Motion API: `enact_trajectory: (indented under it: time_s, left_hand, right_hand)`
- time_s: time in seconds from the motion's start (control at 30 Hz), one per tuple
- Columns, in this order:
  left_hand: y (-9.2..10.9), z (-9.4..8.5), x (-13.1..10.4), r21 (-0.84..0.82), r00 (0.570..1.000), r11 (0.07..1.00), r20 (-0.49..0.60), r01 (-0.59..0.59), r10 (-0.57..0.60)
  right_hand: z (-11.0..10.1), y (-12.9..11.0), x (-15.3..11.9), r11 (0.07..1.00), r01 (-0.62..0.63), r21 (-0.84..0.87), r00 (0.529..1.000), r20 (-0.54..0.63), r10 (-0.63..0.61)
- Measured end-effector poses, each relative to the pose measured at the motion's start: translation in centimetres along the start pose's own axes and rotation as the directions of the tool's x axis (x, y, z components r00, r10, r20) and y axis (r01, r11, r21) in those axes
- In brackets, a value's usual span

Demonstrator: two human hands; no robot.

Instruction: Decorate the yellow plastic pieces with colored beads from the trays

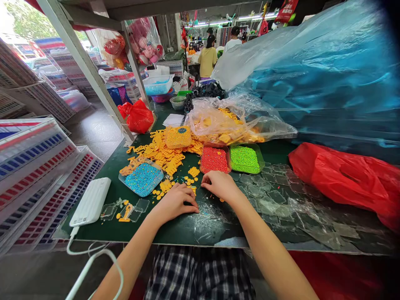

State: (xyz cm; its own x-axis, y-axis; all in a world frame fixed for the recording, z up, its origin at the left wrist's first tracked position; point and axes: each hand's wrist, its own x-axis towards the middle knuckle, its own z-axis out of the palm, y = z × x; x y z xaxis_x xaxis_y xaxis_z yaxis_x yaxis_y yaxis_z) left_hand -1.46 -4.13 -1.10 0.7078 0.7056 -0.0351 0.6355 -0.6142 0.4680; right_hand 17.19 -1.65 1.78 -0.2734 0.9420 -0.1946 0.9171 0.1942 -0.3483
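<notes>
My left hand (179,202) rests low over the green table with its fingers curled and pressed toward the thumb. What it grips, if anything, is hidden. Beyond its knuckles lie flat yellow plastic pieces (193,171) and small yellow discs. My right hand (220,184) is just in front of a tray of red beads (214,158), its fingertips closed in a pinch. Anything between them is too small to name. A tray of green beads (245,158) is beside the red one. Left of my hands sits a tray of blue beads (142,178). Yellow beads (178,136) fill another tray atop the yellow pile.
Clear plastic squares (276,196) spread across the right side, near a red plastic bag (343,179). A white power bank (90,201) with a cable lies at the left edge. Behind stand a bag of yellow parts (231,125) and a large blue-filled bag (328,91). People work farther back.
</notes>
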Motion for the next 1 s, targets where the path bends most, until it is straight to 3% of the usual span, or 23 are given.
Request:
enact_trajectory:
  time_s: [0.23, 0.4, 0.53, 0.6, 0.67, 0.73, 0.83, 0.93, 1.0]
  left_hand:
    - [0.1, -0.5, -0.3, -0.036, 0.999, 0.998, -0.004, -0.051, 0.051]
    - [-0.8, -1.1, 0.2, 0.069, 0.963, 0.991, -0.251, 0.116, -0.095]
    - [-1.1, -0.8, 0.7, 0.117, 0.964, 0.977, -0.221, 0.177, -0.148]
    - [-1.0, -0.8, 0.7, 0.052, 0.958, 0.981, -0.232, 0.187, -0.17]
    - [-0.9, -0.9, 0.4, -0.138, 0.927, 0.972, -0.302, 0.189, -0.223]
    - [-0.9, -1.1, 0.1, -0.407, 0.869, 0.895, -0.358, 0.183, -0.341]
    - [-0.9, -1.4, -0.3, -0.749, 0.798, 0.646, -0.294, 0.151, -0.527]
    - [-0.8, -1.7, -0.5, -0.905, 0.802, 0.416, -0.181, 0.091, -0.569]
    - [-0.8, -2.3, -0.9, -0.922, 0.805, 0.379, -0.165, 0.08, -0.57]
  right_hand:
    - [-0.1, 0.1, 0.0, 1.0, 0.004, 0.002, 1.0, -0.008, -0.004]
    - [-0.4, 0.1, -0.1, 1.0, 0.008, 0.015, 1.0, -0.021, -0.008]
    - [-0.4, 0.3, 0.0, 0.999, 0.013, 0.029, 0.999, -0.031, -0.012]
    - [-0.4, 0.4, 0.0, 0.999, 0.019, 0.039, 0.999, -0.036, -0.018]
    - [-0.6, 0.5, -0.1, 0.998, 0.025, 0.05, 0.999, -0.04, -0.023]
    - [-0.8, 0.6, -0.1, 0.998, 0.028, 0.059, 0.999, -0.044, -0.025]
    - [-1.0, 0.6, -0.3, 0.998, 0.022, 0.062, 0.998, -0.056, -0.018]
    - [-1.1, 0.6, -0.3, 0.997, 0.026, 0.071, 0.996, -0.082, -0.02]
    - [-1.2, 0.7, -0.3, 0.994, 0.049, 0.094, 0.993, -0.108, -0.039]
